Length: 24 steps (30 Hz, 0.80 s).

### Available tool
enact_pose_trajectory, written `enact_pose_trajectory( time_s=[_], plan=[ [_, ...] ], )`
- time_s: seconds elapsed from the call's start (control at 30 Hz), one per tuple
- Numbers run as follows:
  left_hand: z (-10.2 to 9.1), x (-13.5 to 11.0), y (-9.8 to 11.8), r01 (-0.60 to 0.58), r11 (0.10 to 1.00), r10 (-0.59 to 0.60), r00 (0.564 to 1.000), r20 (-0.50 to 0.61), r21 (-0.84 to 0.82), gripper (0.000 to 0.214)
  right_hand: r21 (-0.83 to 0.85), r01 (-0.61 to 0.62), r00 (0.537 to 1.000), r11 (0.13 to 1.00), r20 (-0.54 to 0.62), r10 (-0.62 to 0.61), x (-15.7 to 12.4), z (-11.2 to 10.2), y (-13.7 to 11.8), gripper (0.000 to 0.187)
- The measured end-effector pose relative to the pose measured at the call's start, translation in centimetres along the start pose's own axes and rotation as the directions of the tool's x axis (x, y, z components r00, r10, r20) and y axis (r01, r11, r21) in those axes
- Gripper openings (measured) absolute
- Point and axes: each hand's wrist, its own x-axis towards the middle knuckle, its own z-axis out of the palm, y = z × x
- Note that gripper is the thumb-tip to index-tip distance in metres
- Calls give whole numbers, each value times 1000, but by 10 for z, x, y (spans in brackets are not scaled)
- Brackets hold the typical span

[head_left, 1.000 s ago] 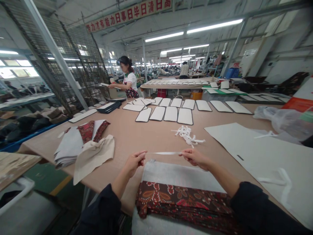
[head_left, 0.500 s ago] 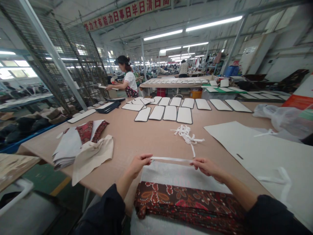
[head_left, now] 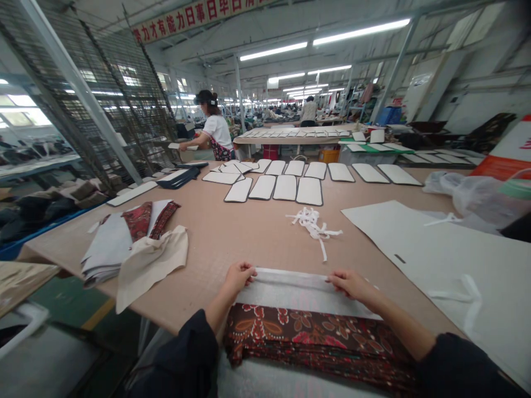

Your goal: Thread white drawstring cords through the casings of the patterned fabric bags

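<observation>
Between my two hands a narrow white strip (head_left: 290, 271) is stretched level along the far edge of a pale fabric sheet (head_left: 286, 292). My left hand (head_left: 239, 277) pinches its left end, and my right hand (head_left: 345, 281) pinches the other end. Whether the strip touches the sheet I cannot tell. Folded across the pale sheet, nearer to me, lies a thick stack of brown and red floral fabric (head_left: 311, 337). Beyond my hands, a loose tangle of white strips (head_left: 311, 222) rests on the table (head_left: 207, 243).
Several white dark-edged panels (head_left: 286, 187) lie in rows farther back. At left are folded fabric pieces (head_left: 108, 237) and a cream cloth (head_left: 155, 265). A large pale sheet (head_left: 448, 254) and a clear plastic bag (head_left: 460, 190) are at right. A co-worker (head_left: 218, 132) stands beyond the table.
The strip has come down closer to the pale sheet's far edge, still held at both ends. My view has shifted slightly. The co-worker has turned a little, arm reaching left.
</observation>
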Motion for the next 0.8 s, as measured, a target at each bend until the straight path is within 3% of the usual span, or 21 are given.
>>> enact_pose_trajectory(
  time_s=[0.1, 0.2, 0.27, 0.33, 0.37, 0.43, 0.5, 0.57, 0.67, 0.8],
  plan=[
    [-4, 2, 6, -1, 996, -4, 999, -51, -93, 18, 67, -21, 996, 998, 84, 15, -5, -1, -5, 29],
    [-4, 7, 17, -33, 957, -7, 991, -136, -289, 25, 283, -44, 968, 958, 247, -29, -13, 1, -17, 29],
    [3, 6, 27, -92, 932, 21, 980, -199, -351, 35, 493, -64, 969, 868, 238, -64, -19, 5, -31, 25],
    [16, -1, 38, -127, 949, 72, 978, -193, -288, 37, 668, -59, 983, 742, 166, -72, -24, 12, -48, 21],
    [25, -8, 42, -123, 965, 95, 987, -130, -230, 32, 730, -53, 987, 682, 142, -76, -26, 16, -56, 20],
    [45, -26, 50, -91, 989, 104, 989, 108, -117, 23, 808, -34, 988, 589, 116, -102, -29, 27, -70, 21],
    [67, -46, 55, -68, 996, 86, 932, 352, -62, 27, 854, 10, 988, 521, 72, -137, -30, 38, -79, 21],
    [86, -63, 56, -23, 997, 58, 866, 496, -76, 30, 880, 74, 988, 470, -1, -154, -31, 48, -84, 21],
    [103, -77, 53, 121, 983, -19, 822, 570, -141, 31, 900, 151, 984, 409, -97, -149, -31, 56, -84, 21],
    [95, -73, 45, 200, 970, -104, 854, 510, -138, 28, 931, 159, 985, 329, -128, -115, -29, 46, -76, 21]
  ],
)
